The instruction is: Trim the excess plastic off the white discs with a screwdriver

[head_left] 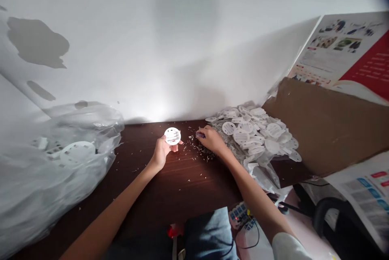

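Showing below the near edge of the table, a leg in blue jeans [209, 235] was lit from above, and a light sleeve [287, 247] was worn high on the right arm. The dark brown table [170, 195] was strewn with pale specks. On the left, a clear plastic bag [97, 185] was spread along the table, and white round parts [78, 152] could be seen through its film.

Farther in, a white disc [172, 136] was gripped by the left hand [161, 152], with the thumb laid at its edge and the other fingers curled behind and below it. The disc was held up off the table, near its middle, with its slotted face turned to the viewer and brightly lit. The right hand [210, 140] was lowered just beside a heap of small bits [207, 154], its fingers bent together; whether anything was gripped by them could not be told.

To the right of that hand, many more discs [243, 136] were piled loosely, overlapping, with clear plastic sheeting [263, 173] bunched at their near side. Beyond the pile, a sheet of brown cardboard [328, 126] was stood at a slant, and above it a printed poster [337, 55] with a red area was seen. At the back, a white wall [188, 29] was marked by grey patches [38, 41]
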Motion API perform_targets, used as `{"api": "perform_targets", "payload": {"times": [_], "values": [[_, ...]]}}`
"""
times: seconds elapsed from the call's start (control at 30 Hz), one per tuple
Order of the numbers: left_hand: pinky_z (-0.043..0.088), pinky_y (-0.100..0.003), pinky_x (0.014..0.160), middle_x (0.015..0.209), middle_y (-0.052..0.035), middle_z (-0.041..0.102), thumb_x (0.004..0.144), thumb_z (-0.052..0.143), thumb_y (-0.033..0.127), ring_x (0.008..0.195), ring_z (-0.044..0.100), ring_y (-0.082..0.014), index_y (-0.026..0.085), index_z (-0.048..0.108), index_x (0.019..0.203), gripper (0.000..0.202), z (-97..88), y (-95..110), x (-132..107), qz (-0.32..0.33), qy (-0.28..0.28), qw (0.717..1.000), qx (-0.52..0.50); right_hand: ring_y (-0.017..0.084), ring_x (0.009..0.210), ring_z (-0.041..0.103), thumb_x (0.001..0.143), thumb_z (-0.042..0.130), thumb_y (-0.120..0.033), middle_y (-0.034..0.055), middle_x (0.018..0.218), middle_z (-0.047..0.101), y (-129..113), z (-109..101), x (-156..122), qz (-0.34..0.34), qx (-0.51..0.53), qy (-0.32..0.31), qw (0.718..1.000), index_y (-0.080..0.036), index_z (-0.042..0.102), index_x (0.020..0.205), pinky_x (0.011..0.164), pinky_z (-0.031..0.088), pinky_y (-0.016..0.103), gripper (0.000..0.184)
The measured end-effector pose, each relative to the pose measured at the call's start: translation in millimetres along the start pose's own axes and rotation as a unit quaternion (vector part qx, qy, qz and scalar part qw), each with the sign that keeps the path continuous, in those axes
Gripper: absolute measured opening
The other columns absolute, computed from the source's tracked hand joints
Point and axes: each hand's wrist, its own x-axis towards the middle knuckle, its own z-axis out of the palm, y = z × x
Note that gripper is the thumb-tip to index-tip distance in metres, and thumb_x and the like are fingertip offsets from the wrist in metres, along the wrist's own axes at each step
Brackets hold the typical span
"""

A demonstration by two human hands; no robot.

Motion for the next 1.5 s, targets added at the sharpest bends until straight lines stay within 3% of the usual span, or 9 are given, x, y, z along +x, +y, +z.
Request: {"api": "perform_targets", "payload": {"times": [0.27,0.4,0.5,0.6,0.73,0.9,1.17,1.37,1.5], "values": [[0.049,-0.033,0.068,0.113,-0.0227,0.079,0.092,0.055,0.071,0.072,0.069,-0.0213,0.009,0.072,0.119,0.069,-6.9,-18,0,-0.027,0.007,0.999,0.016,0.02,0.097,0.067,0.101,0.061,-0.027,0.0087,0.112,0.067,2,5,-5,-0.015,-0.038,-0.014,0.999,-0.024,0.077,0.124,0.091,0.049,0.028,0.028],[0.052,-0.034,0.069,0.108,-0.0223,0.08,0.091,0.056,0.082,0.069,0.069,-0.02,0.011,0.073,0.117,0.078,-7.0,-17,1,-0.039,0.029,0.999,0.009,0.023,0.096,0.066,0.1,0.055,-0.019,0.0104,0.104,0.069,16,-4,-1,-0.004,-0.05,0.006,0.999,-0.021,0.079,0.111,0.09,0.048,0.031,0.027],[0.055,-0.036,0.072,0.105,-0.0223,0.081,0.09,0.062,0.079,0.073,0.073,-0.0228,0.011,0.074,0.117,0.074,-4.4,-12,7,-0.058,0.034,0.998,-0.005,0.024,0.099,0.066,0.098,0.053,-0.014,0.0105,0.102,0.072,23,-10,3,-0.007,-0.031,0.011,0.999,-0.019,0.078,0.107,0.092,0.048,0.032,0.028],[0.057,-0.037,0.074,0.103,-0.0222,0.08,0.088,0.068,0.076,0.076,0.076,-0.0252,0.011,0.076,0.113,0.07,-0.1,-7,16,-0.065,0.044,0.997,-0.002,0.023,0.097,0.066,0.096,0.06,-0.02,0.0086,0.099,0.074,22,-11,4,-0.016,-0.007,-0.009,1.0,-0.019,0.078,0.105,0.09,0.048,0.032,0.02],[0.06,-0.039,0.079,0.101,-0.0186,0.081,0.083,0.076,0.073,0.084,0.078,-0.0278,0.013,0.079,0.108,0.065,4.7,-9,18,-0.038,0.09,0.995,-0.008,0.022,0.097,0.067,0.093,0.068,-0.025,0.0082,0.101,0.073,16,-8,2,-0.014,0.007,-0.028,0.999,-0.018,0.078,0.104,0.091,0.047,0.031,0.016],[0.06,-0.038,0.081,0.089,-0.014,0.079,0.082,0.079,0.069,0.083,0.076,-0.0246,0.014,0.081,0.101,0.059,6.0,-14,10,-0.005,0.141,0.99,-0.009,0.021,0.097,0.065,0.094,0.065,-0.02,0.0078,0.1,0.072,18,-9,0,0.002,-0.019,-0.023,1.0,-0.019,0.077,0.105,0.088,0.046,0.03,0.017],[0.057,-0.035,0.08,0.091,-0.0112,0.079,0.076,0.089,0.057,0.083,0.073,-0.0198,0.016,0.078,0.092,0.045,2.2,-12,9,-0.023,0.141,0.988,-0.063,0.022,0.093,0.064,0.096,0.06,-0.024,0.0093,0.094,0.072,23,-3,3,-0.009,-0.04,-0.026,0.999,-0.017,0.074,0.089,0.082,0.043,0.03,0.017],[0.057,-0.034,0.081,0.085,-0.0079,0.075,0.072,0.094,0.053,0.078,0.069,-0.0163,0.015,0.068,0.08,0.046,-0.4,-10,7,-0.044,0.073,0.992,-0.09,0.024,0.092,0.071,0.098,0.057,-0.033,0.0107,0.102,0.078,11,-7,0,0.004,0.067,0.06,0.996,-0.018,0.073,0.104,0.083,0.049,0.033,0.023],[0.056,-0.034,0.077,0.082,-0.0077,0.073,0.072,0.094,0.052,0.077,0.069,-0.0163,0.015,0.064,0.077,0.048,-2.3,-14,7,-0.056,0.032,0.996,-0.067,0.026,0.094,0.072,0.094,0.06,-0.037,0.0128,0.104,0.079,0,-5,-4,-0.012,0.096,0.069,0.993,-0.018,0.074,0.103,0.086,0.052,0.036,0.026]]}}
